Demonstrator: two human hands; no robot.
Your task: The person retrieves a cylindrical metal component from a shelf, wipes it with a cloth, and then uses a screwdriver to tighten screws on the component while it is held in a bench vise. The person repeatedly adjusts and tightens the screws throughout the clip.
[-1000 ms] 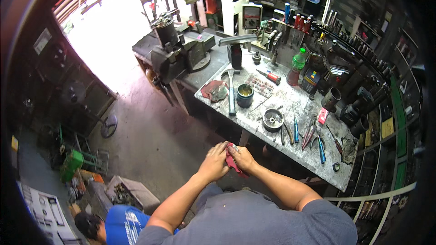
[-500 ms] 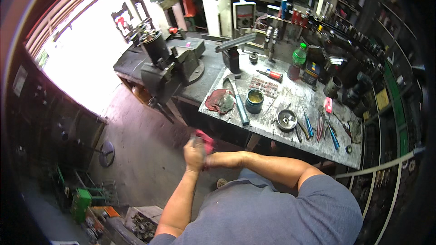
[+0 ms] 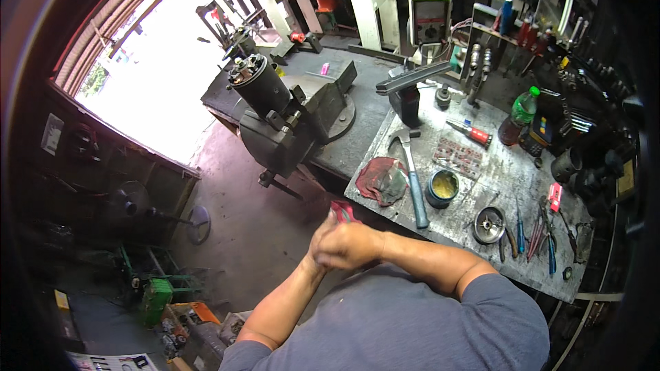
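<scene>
Both my hands are pressed together in front of my body, off the near left edge of the workbench. A red rag (image 3: 345, 211) pokes out past the fingers. My left hand (image 3: 320, 235) is closed on the rag, partly covered by the other hand. My right hand (image 3: 352, 244) is closed against it with curled, slightly blurred fingers, wrapped over the rag; most of the cloth is hidden. Nearest on the bench lie a crumpled red and grey rag (image 3: 382, 182), a claw hammer (image 3: 416, 196) with a blue handle, and an open tin of yellowish grease (image 3: 442, 188).
A bench vise (image 3: 271, 144) grips a dark cylindrical motor housing (image 3: 263, 89). On the metal-topped bench (image 3: 454, 223) are a round metal drum (image 3: 489, 225), pliers (image 3: 552, 251), a red-handled screwdriver (image 3: 474, 133) and a green-capped bottle (image 3: 520, 116). A fan (image 3: 199, 225) stands at left.
My view has swung, so the bench and vise sit lower and further right. My hands have come closer to my body, and the right now lies more over the left.
</scene>
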